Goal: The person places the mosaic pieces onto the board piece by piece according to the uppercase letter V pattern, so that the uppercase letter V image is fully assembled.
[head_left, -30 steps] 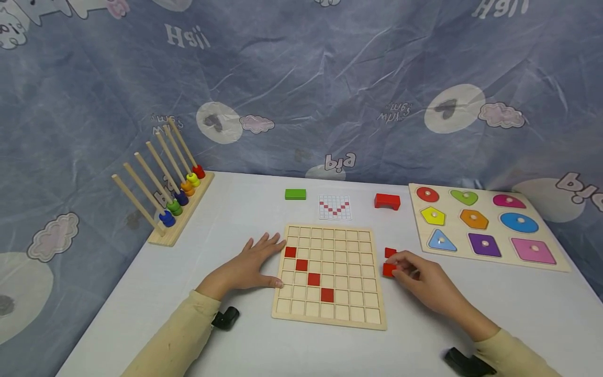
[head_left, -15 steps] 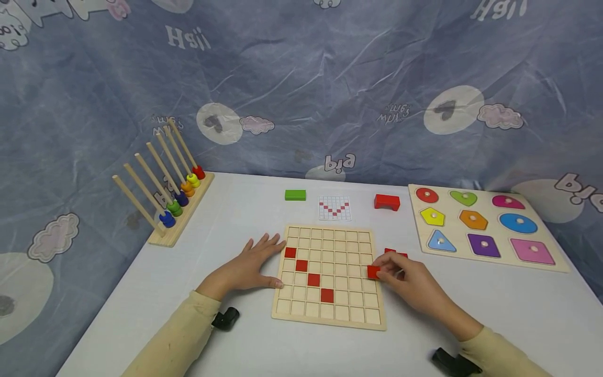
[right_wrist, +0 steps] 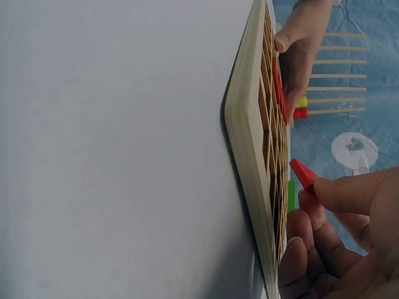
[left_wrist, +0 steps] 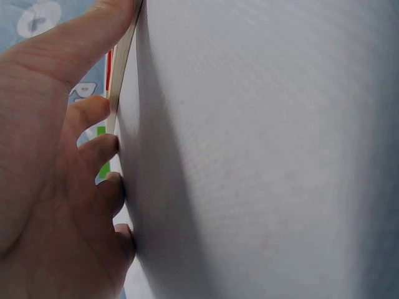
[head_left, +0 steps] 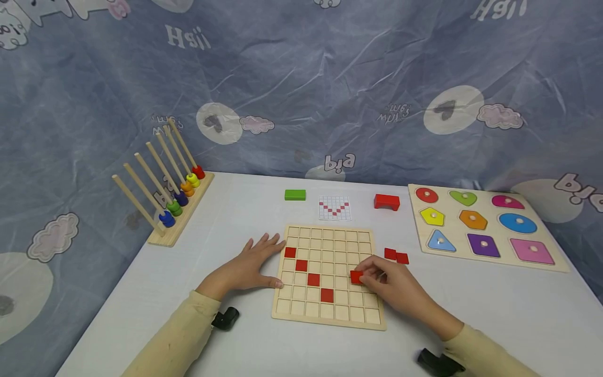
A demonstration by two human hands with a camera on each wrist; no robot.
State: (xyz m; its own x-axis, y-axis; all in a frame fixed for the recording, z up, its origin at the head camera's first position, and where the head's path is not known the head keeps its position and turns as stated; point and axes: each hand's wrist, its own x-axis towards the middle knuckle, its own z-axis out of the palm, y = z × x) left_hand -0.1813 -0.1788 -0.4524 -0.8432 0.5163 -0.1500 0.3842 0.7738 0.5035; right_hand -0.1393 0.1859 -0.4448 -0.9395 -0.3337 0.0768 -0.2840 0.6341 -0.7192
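Observation:
A wooden grid board (head_left: 339,317) lies in the middle of the table, with several red square tiles set in a diagonal line of its cells, one of them a tile (head_left: 327,295) low on the board. My left hand (head_left: 249,266) rests beside the board with fingers spread, thumb and fingertips at its left edge. Between thumb and fingers my right hand (head_left: 395,285) pinches a red square tile (head_left: 356,277) over the right part of the grid. In the right wrist view that tile (right_wrist: 303,175) is tilted and raised above the board. Two loose red tiles (head_left: 396,256) lie right of the board.
Behind the board are a green block (head_left: 295,195), a pattern card (head_left: 335,208) and a red bridge-shaped block (head_left: 387,202). A peg stand (head_left: 188,209) with coloured beads is at the left. A knobbed shape puzzle (head_left: 487,230) lies at the right.
My right hand has moved left with a red tile, from beside the loose tiles to over the grid. Both loose tiles are now uncovered. The left hand has not moved.

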